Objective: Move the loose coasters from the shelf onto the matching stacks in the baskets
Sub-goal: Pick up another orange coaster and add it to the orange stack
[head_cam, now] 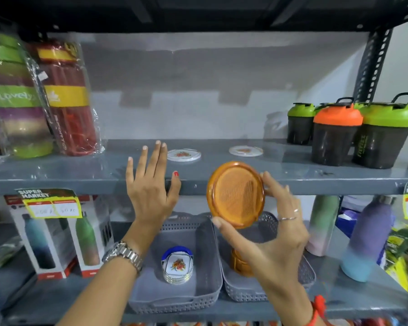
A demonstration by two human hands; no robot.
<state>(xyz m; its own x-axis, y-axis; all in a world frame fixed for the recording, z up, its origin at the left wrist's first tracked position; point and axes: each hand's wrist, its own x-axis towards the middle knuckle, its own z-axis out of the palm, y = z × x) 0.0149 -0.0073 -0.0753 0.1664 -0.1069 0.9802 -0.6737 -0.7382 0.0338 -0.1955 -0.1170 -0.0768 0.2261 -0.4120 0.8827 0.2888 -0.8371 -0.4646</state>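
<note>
My right hand (272, 234) grips a round orange coaster (236, 194) by its edge, tilted up in front of the upper shelf's lip. Below it an orange coaster stack (239, 264) stands in the right grey basket (245, 294), partly hidden by my hand. The left grey basket (174, 300) holds a stack of white floral coasters (177, 265) in a blue holder. Two loose white floral coasters (183, 155) (246, 151) lie flat on the upper shelf (80, 172). My left hand (151, 184) is open, fingers spread, just left of the nearer white coaster, not touching it.
Wrapped bottles (64, 100) stand at the upper shelf's left, shaker bottles (335, 135) with green and orange lids at its right. On the lower shelf, boxed bottles (52, 241) sit left of the baskets and pastel bottles (368, 238) right. Price tags hang from the shelf lip.
</note>
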